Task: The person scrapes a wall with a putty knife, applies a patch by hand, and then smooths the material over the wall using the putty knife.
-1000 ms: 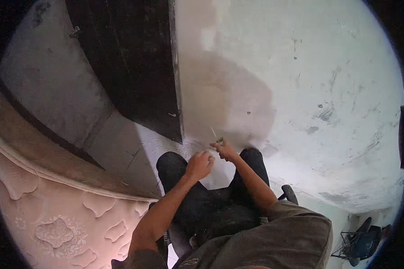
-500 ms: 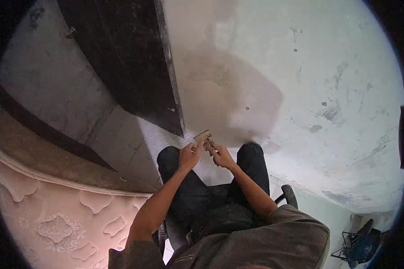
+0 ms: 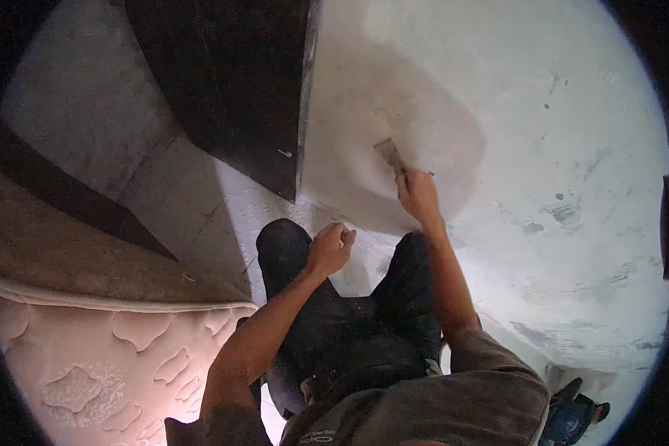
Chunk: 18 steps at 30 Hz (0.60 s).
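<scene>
At the far left there is one pink quilted mattress (image 3: 130,375) with raised petal-like shapes, its pale piped edge running across below a brown surface (image 3: 74,245). Beyond that comes one stretch of tiled floor (image 3: 172,204), and then one dark panel (image 3: 230,89) like a door, its lower corner pointing down toward the person's legs; one small pale fitting (image 3: 285,153) sits near that corner.

Two knees in dark trousers show, set apart. The left knee (image 3: 282,241) comes first, with the left hand (image 3: 330,249) just beside it. That forearm slants up and to the right, elbow bent, and the fingers are curled in — whether they close around anything, I cannot tell.

Farther right is one scraper (image 3: 386,150), its flat blade tipped up and to the left in front of the wall; I cannot tell whether the blade touches it. Below the scraper stands the right knee (image 3: 411,256). The right hand (image 3: 419,195) grips the scraper's handle, fingers wrapped closely round it, the arm reaching well forward and higher than the left.

One pale, scuffed wall (image 3: 587,141) fills the right side, with one broad shadow (image 3: 453,141) around the scraper. In the bottom right corner lies one dark object (image 3: 569,418) — too dim to identify.
</scene>
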### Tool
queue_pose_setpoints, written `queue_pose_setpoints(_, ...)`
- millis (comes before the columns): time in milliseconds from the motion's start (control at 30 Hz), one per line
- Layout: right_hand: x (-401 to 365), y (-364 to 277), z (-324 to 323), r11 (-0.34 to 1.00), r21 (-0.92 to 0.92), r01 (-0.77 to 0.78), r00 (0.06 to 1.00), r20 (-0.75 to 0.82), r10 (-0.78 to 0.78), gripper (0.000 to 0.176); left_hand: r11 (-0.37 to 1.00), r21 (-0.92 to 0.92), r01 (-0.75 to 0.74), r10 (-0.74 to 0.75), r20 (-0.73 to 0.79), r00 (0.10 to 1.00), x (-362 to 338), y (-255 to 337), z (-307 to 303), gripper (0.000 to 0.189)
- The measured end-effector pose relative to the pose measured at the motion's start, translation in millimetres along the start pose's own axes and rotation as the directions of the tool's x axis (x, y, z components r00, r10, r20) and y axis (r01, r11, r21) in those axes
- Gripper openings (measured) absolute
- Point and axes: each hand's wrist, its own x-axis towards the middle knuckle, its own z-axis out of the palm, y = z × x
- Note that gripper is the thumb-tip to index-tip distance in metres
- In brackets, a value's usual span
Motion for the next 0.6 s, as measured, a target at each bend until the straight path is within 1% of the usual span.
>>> queue_pose_setpoints(67, 24, -28, -33, 0.981, -0.192, 0.017, 0.999, -0.042, -0.025, 0.027, 1.0, 0.005, -0.01, 0.01, 0.013, 1.0, -3, 6, -1, 0.025)
queue_pose_setpoints(100, 34, -38, -45, 0.979, -0.201, 0.019, 0.999, -0.035, -0.026, 0.027, 0.999, -0.011, -0.04, 0.04, 0.007, 0.999, -4, 12, -4, 0.026)
queue_pose_setpoints(133, 44, -47, -55, 0.961, -0.272, 0.048, 0.997, -0.042, -0.061, 0.029, 0.997, -0.026, -0.071, 0.071, -0.001, 0.997, -5, 14, -5, 0.027)
queue_pose_setpoints(167, 53, -53, -62, 0.937, -0.34, 0.074, 0.994, -0.049, -0.097, 0.031, 0.997, -0.033, -0.071, 0.071, -0.002, 0.997, -5, 13, -4, 0.027)
queue_pose_setpoints(200, 61, -59, -68, 0.935, -0.346, 0.076, 0.994, -0.047, -0.098, 0.031, 0.995, -0.035, -0.096, 0.096, 0.002, 0.995, -5, 11, -3, 0.027)
queue_pose_setpoints(267, 75, -67, -75, 0.875, -0.471, 0.111, 0.994, 0.032, -0.108, 0.032, 0.992, -0.038, -0.123, 0.123, 0.004, 0.992, -4, 9, -2, 0.026)
queue_pose_setpoints(300, 81, -69, -78, 0.874, -0.473, 0.113, 0.993, 0.033, -0.111, 0.032, 0.99, -0.03, -0.136, 0.136, 0.005, 0.991, -4, 9, -1, 0.026)
queue_pose_setpoints(367, 91, -74, -83, 0.813, -0.547, 0.198, 0.98, 0.125, -0.155, 0.029, 0.989, -0.024, -0.144, 0.145, 0.006, 0.989, -5, 9, 0, 0.025)
queue_pose_setpoints(400, 95, -78, -87, 0.812, -0.548, 0.201, 0.979, 0.128, -0.156, 0.029, 0.987, -0.005, -0.162, 0.162, -0.02, 0.987, -5, 9, 2, 0.024)
queue_pose_setpoints(467, 104, -87, -95, 0.774, -0.565, 0.285, 0.958, 0.176, -0.224, 0.029, 0.983, 0.014, -0.181, 0.182, -0.047, 0.982, -4, 8, 3, 0.023)
queue_pose_setpoints(500, 109, -90, -97, 0.772, -0.567, 0.286, 0.958, 0.178, -0.224, 0.029, 0.984, 0.016, -0.178, 0.178, -0.026, 0.984, -4, 10, 1, 0.022)
queue_pose_setpoints(567, 120, -95, -99, 0.716, -0.594, 0.367, 0.93, 0.241, -0.277, 0.026, 0.984, 0.017, -0.177, 0.177, -0.007, 0.984, -5, 14, -2, 0.022)
queue_pose_setpoints(600, 123, -96, -97, 0.715, -0.594, 0.367, 0.93, 0.241, -0.278, 0.026, 0.987, 0.001, -0.161, 0.161, 0.017, 0.987, -6, 16, -4, 0.022)
